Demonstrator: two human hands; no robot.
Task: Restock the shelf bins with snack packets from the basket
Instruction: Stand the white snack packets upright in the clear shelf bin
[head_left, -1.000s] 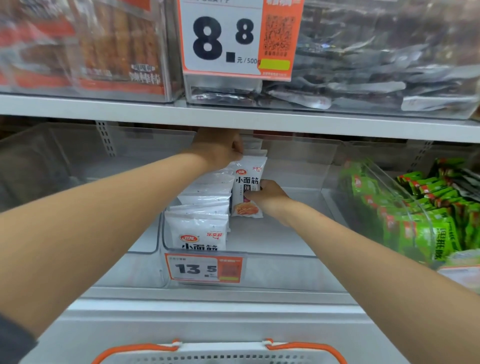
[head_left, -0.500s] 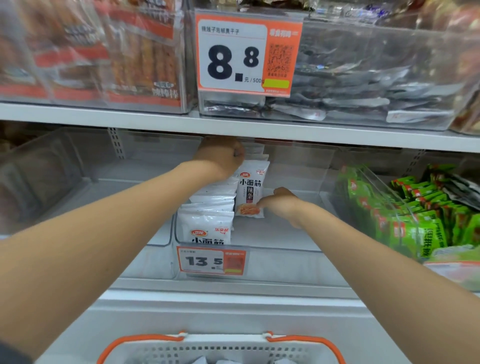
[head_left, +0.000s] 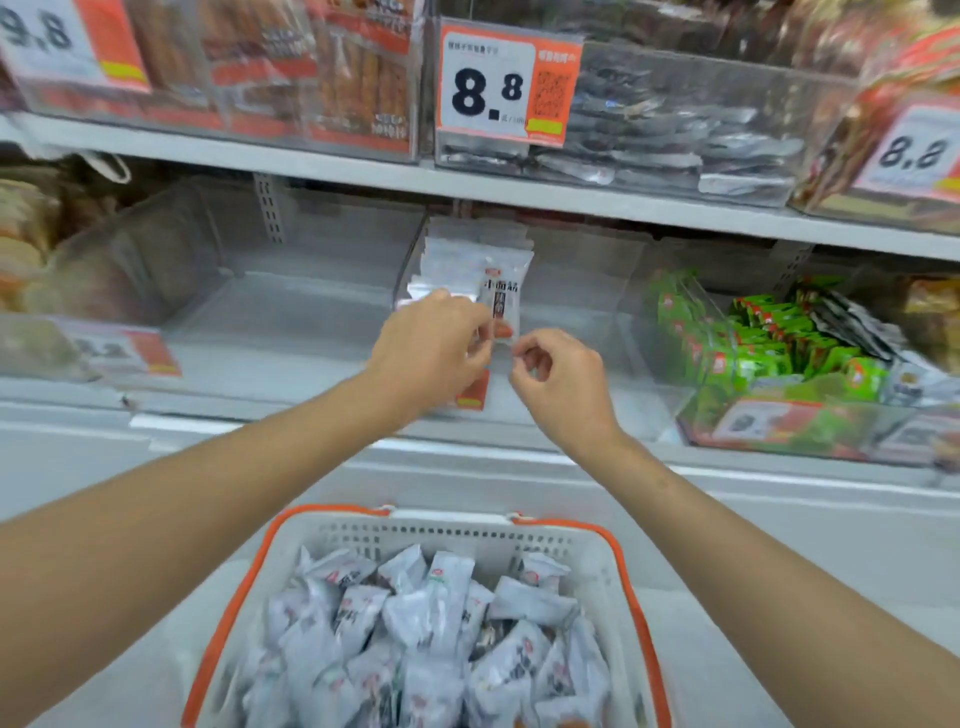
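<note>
A long grey shelf (head_left: 519, 192) runs across the top. Under it is a metal strip full of little holes (head_left: 270, 208). A white and orange price tag (head_left: 506, 85) says 8.8. Silver packs (head_left: 675, 130) sit up high, and green packs (head_left: 769, 338) sit on the right. A pale grey ledge (head_left: 779, 519) lies below.

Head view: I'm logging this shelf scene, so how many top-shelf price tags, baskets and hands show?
Top-shelf price tags: 3
Basket: 1
Hands, left hand and right hand: 2
Total: 6
</note>
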